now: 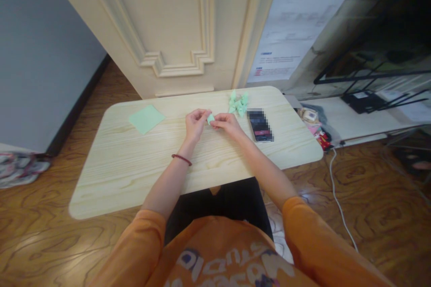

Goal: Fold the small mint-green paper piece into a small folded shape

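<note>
Fingers (203, 115), left hand (195, 124), right hand (229, 125), pinching perhaps green paper (210, 119), forearms (182, 166) angled inward

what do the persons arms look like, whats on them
The left sleeve and right sleeve are orange and stop well short of the wrists, leaving the forearms bare. The left wrist wears a thin dark red bracelet; the right wrist wears nothing visible.

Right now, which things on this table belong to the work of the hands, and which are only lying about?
Things:
left hand
right hand
small piece of green paper, held between them
folded green paper pieces
flat green paper square

Rest:
phone
pale wooden table
</note>
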The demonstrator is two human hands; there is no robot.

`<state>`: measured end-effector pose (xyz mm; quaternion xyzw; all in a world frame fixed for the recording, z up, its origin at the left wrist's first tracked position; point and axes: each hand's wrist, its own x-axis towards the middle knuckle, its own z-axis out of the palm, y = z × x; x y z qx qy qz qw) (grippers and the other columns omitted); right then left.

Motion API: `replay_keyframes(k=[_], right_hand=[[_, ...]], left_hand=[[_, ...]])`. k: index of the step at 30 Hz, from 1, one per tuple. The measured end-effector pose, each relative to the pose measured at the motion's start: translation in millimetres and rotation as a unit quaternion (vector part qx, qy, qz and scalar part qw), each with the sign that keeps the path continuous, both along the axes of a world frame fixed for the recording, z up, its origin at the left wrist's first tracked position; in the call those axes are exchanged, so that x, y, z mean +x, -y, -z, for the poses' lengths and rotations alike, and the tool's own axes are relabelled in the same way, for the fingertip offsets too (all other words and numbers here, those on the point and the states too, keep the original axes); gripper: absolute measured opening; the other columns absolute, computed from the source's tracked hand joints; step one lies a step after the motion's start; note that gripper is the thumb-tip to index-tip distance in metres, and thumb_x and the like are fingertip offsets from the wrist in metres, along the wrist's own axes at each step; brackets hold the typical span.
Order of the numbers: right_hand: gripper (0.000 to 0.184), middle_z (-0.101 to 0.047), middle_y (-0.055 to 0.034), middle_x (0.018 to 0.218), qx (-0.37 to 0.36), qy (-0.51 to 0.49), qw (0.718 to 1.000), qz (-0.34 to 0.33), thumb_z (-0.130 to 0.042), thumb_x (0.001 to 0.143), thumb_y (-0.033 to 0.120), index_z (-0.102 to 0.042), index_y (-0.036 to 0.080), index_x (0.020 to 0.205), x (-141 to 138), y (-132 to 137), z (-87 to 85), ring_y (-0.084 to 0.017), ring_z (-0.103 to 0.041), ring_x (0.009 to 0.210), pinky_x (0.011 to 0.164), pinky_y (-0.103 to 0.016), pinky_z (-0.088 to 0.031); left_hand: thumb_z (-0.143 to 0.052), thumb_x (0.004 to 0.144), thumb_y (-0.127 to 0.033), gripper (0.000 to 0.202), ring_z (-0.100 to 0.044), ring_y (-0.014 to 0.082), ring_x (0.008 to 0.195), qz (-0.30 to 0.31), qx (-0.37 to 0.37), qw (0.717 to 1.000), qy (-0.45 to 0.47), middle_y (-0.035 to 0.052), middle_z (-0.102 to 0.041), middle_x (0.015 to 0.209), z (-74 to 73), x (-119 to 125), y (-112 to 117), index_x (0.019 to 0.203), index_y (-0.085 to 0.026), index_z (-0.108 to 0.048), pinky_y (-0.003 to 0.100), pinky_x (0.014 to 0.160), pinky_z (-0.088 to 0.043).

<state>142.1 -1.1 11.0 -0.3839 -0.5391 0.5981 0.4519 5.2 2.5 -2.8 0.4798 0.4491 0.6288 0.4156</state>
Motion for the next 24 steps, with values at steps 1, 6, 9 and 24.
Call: replay_keyframes(k=[1, 6, 9, 24], right_hand=[[0.027, -0.059, 0.0032, 0.054, -0.001, -0.001, 1.000, 0.000, -0.080, 0.054, 0.036, -0.062, 0.017, 0.059, 0, 1, -0.3, -0.009, -0.051, 0.053, 0.059, -0.025, -0.044], [0.024, -0.059, 0.0032, 0.053, -0.004, 0.002, 1.000, 0.020, -0.080, 0.055, 0.033, -0.063, 0.017, 0.058, 1, 1, 1.3, -0.009, -0.050, 0.051, 0.057, -0.025, -0.041], [0.024, -0.059, 0.0022, 0.053, 0.007, 0.006, 0.999, 0.050, -0.079, 0.057, 0.034, -0.063, 0.016, 0.058, 2, -2, 4.8, -0.009, -0.050, 0.051, 0.057, -0.025, -0.040], [0.032, -0.060, 0.0037, 0.062, 0.055, -0.078, 0.991, 0.093, -0.081, 0.057, 0.041, -0.064, 0.020, 0.074, 5, -5, -3.3, -0.009, -0.050, 0.054, 0.054, -0.024, -0.042]], left_hand=[[-0.074, 0.067, -0.050, 0.033, -0.059, 0.0129, 0.063, -0.001, 0.000, 1.000, 0.001, 0.0009, -0.065, 0.065, -0.3, 0, 0, 0.066, -0.018, -0.067, 0.027, 0.065, -0.046], [-0.071, 0.066, -0.058, 0.041, -0.061, 0.0137, 0.063, 0.016, -0.033, 0.998, 0.049, 0.0027, -0.069, 0.070, -1.8, -2, -1, 0.075, -0.018, -0.070, 0.028, 0.064, -0.049], [-0.068, 0.068, -0.060, 0.047, -0.064, 0.0152, 0.066, 0.041, -0.059, 0.994, 0.078, 0.0050, -0.071, 0.074, -2.0, -3, -2, 0.084, -0.016, -0.071, 0.029, 0.067, -0.051], [-0.088, 0.052, -0.025, 0.033, -0.062, 0.0082, 0.063, 0.132, -0.182, 0.954, 0.198, -0.0004, -0.070, 0.073, -7.4, -7, 1, 0.078, -0.015, -0.069, 0.019, 0.061, -0.051]])
